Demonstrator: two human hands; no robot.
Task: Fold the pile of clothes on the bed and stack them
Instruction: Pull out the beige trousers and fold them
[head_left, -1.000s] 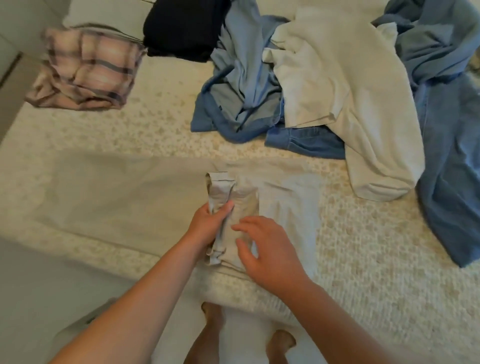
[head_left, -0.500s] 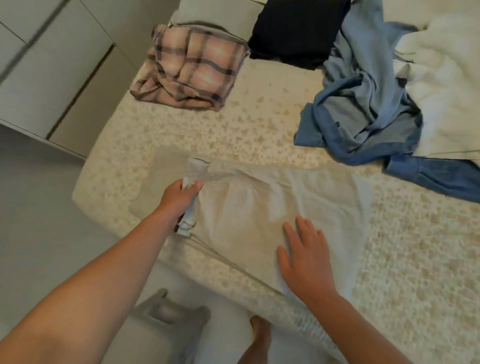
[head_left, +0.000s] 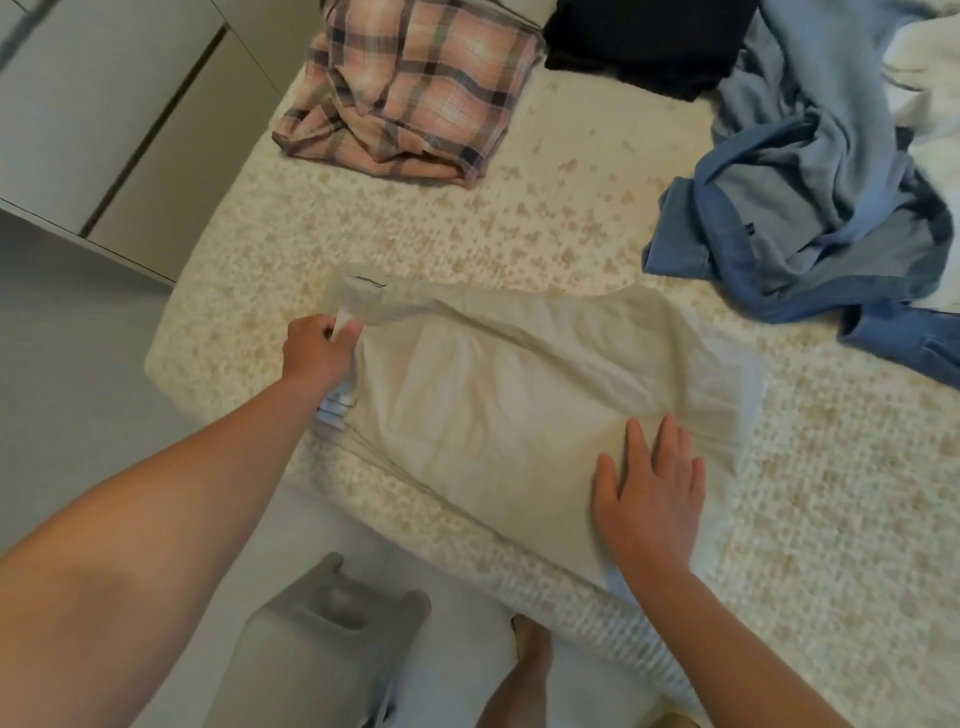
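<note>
Gripping the waistband end of the beige trousers (head_left: 519, 395) with the left hand (head_left: 318, 353), right hand (head_left: 649, 493) flat and relaxed on the near right part, all lying folded at the bed's (head_left: 519, 228) near edge, blue pile (head_left: 810, 218) far right.

**One head-worn view, looking down**

A single wide-angle camera on the person's head looks forward and steeply down at the bed (head_left: 415, 228) corner from close above, taking in both forearms, the floor (head_left: 62, 332) and bare feet below.
</note>
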